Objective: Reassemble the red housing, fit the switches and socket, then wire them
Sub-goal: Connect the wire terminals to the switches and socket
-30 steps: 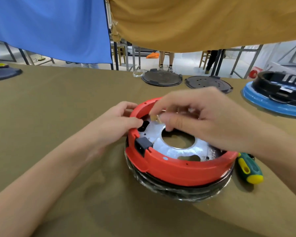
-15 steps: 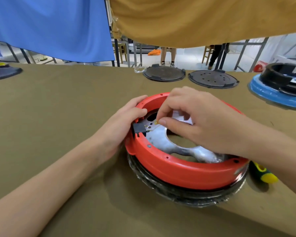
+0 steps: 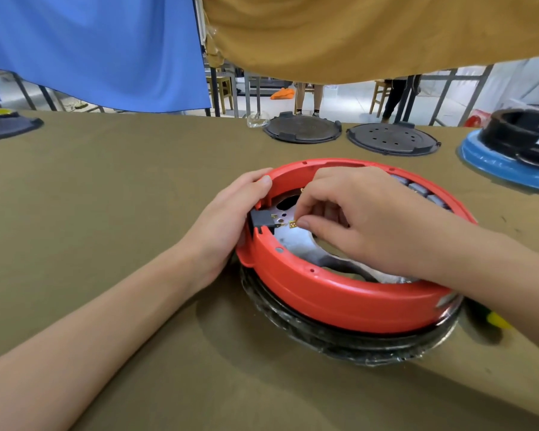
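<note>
Red housing (image 3: 339,293) sits mid-table on the olive cloth (image 3: 106,213), stacked on a black ring base (image 3: 339,340). Left hand (image 3: 227,222) wraps the rim from outside, thumb hooked over the edge, right by the black socket (image 3: 262,219) seated in the wall notch. Right hand (image 3: 364,219) reaches inside over the metal plate (image 3: 296,241), thumb and finger pinching a tiny brass terminal (image 3: 292,224) just beside the socket. Two dark round covers (image 3: 302,129) lie at the far edge.
</note>
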`<action>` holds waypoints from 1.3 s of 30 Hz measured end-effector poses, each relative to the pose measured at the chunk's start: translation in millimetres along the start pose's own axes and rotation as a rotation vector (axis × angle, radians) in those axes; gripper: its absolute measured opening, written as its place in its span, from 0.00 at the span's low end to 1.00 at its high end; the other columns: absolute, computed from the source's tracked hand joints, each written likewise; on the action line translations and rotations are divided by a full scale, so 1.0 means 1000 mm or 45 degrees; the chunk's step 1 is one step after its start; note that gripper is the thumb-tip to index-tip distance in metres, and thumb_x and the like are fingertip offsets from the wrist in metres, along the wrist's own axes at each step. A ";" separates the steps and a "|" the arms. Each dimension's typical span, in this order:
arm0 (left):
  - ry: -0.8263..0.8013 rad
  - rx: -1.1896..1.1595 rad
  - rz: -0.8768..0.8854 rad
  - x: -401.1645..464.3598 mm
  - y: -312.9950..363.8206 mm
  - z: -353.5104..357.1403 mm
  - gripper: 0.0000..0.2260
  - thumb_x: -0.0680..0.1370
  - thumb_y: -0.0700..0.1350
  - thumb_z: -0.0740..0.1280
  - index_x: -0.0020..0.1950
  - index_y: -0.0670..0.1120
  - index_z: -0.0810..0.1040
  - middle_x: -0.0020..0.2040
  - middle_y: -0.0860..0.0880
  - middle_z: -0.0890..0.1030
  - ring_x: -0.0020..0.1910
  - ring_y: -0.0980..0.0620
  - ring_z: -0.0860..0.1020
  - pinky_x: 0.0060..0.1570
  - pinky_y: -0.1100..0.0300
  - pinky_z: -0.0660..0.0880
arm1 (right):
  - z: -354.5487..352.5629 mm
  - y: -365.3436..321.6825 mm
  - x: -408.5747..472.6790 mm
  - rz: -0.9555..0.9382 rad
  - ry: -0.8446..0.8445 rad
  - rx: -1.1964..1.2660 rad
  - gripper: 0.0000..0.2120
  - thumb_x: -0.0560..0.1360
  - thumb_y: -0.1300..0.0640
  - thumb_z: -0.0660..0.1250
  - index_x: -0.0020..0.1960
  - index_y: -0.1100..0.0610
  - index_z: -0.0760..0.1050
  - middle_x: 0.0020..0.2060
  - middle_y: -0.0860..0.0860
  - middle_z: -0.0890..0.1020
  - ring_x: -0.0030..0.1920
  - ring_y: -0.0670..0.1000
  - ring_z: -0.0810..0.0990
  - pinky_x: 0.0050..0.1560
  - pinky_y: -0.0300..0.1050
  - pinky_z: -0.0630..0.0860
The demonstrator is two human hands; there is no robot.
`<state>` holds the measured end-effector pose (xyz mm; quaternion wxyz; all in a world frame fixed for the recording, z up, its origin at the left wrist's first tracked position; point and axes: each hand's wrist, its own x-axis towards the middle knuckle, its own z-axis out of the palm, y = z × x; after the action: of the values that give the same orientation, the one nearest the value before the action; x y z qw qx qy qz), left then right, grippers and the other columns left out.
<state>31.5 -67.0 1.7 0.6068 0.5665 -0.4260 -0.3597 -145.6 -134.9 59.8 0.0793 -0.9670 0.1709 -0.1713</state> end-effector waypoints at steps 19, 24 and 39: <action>-0.020 -0.019 0.035 -0.001 -0.002 0.005 0.14 0.84 0.48 0.57 0.64 0.52 0.79 0.58 0.50 0.84 0.59 0.48 0.81 0.66 0.45 0.72 | -0.002 -0.003 0.003 -0.115 -0.019 -0.042 0.05 0.78 0.54 0.66 0.49 0.52 0.81 0.42 0.43 0.80 0.41 0.43 0.75 0.44 0.39 0.71; -0.008 -0.023 0.030 -0.001 -0.001 0.006 0.13 0.84 0.49 0.57 0.63 0.53 0.79 0.58 0.51 0.84 0.60 0.47 0.81 0.68 0.44 0.71 | 0.001 0.000 0.003 -0.070 -0.009 0.014 0.05 0.77 0.54 0.67 0.47 0.51 0.82 0.40 0.41 0.78 0.40 0.41 0.76 0.43 0.37 0.71; 0.107 0.079 0.022 -0.004 -0.001 0.010 0.15 0.84 0.52 0.57 0.67 0.55 0.77 0.65 0.55 0.80 0.64 0.54 0.77 0.72 0.48 0.66 | 0.003 -0.001 0.006 -0.049 -0.012 0.017 0.06 0.78 0.52 0.67 0.48 0.51 0.82 0.42 0.43 0.81 0.42 0.43 0.77 0.47 0.43 0.75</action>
<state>21.3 -67.5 0.4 0.6093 0.5960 -0.4160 -0.3171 -138.6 -135.8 58.8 0.0835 -0.9703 0.1508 -0.1695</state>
